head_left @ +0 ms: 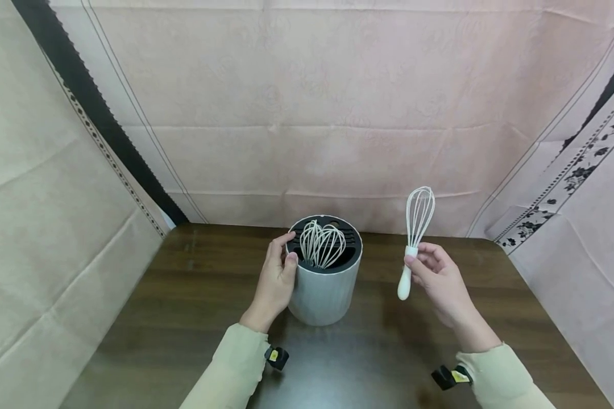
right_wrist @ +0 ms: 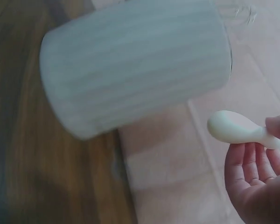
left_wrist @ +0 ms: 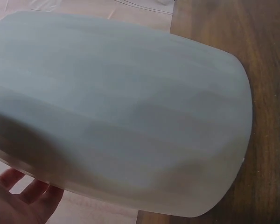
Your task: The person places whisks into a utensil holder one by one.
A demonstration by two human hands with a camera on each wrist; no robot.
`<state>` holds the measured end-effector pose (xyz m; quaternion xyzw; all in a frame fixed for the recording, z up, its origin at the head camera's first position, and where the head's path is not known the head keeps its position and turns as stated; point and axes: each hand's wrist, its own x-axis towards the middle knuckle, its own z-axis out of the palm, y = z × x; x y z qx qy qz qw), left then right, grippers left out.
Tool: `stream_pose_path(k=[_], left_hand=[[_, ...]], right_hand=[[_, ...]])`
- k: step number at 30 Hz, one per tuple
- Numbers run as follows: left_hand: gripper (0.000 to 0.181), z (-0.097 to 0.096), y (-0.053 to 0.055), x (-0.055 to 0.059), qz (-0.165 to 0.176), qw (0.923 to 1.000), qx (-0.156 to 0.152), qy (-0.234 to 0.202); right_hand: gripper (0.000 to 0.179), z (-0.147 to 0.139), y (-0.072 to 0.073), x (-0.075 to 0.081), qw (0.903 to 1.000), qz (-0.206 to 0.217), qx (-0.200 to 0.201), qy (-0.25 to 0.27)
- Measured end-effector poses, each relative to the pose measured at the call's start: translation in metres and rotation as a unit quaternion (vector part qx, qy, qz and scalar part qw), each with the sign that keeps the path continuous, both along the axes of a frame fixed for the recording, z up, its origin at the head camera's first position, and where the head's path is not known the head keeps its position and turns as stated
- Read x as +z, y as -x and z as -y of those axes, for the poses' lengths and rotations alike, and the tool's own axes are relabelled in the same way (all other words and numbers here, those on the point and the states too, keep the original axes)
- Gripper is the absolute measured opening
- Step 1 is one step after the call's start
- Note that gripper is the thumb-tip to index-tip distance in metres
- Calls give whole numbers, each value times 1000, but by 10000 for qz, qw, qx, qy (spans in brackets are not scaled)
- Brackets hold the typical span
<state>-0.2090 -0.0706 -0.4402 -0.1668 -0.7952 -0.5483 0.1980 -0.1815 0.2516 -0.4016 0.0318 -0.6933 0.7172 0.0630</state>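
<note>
A light grey, ribbed utensil holder (head_left: 321,298) with a black slotted top stands upright on the table. White wire whisk heads (head_left: 322,244), apparently two, stick up out of its opening; their handles are hidden inside. My left hand (head_left: 276,272) holds the holder at its left side, thumb near the front rim and fingers along the far left. In the left wrist view the fingers (left_wrist: 35,193) meet the holder's wall. To the right of the holder, my right hand (head_left: 437,278) pinches another white whisk (head_left: 408,272) by its handle, wires upward, above the table.
The dark brown wooden table (head_left: 194,318) runs back to a pale cloth backdrop (head_left: 307,136). More cloth (head_left: 56,227) hangs along the left side, and a flower-bordered cloth (head_left: 583,272) along the right. Each wrist wears a small black camera (head_left: 276,358).
</note>
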Motion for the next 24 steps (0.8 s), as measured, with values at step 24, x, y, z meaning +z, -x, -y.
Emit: stream_pose_path(k=[24], left_hand=[[39,0,0,-2,-42,10000,6,34]], right_hand=[[31,68,3,34,9807,-1291,58,1469]])
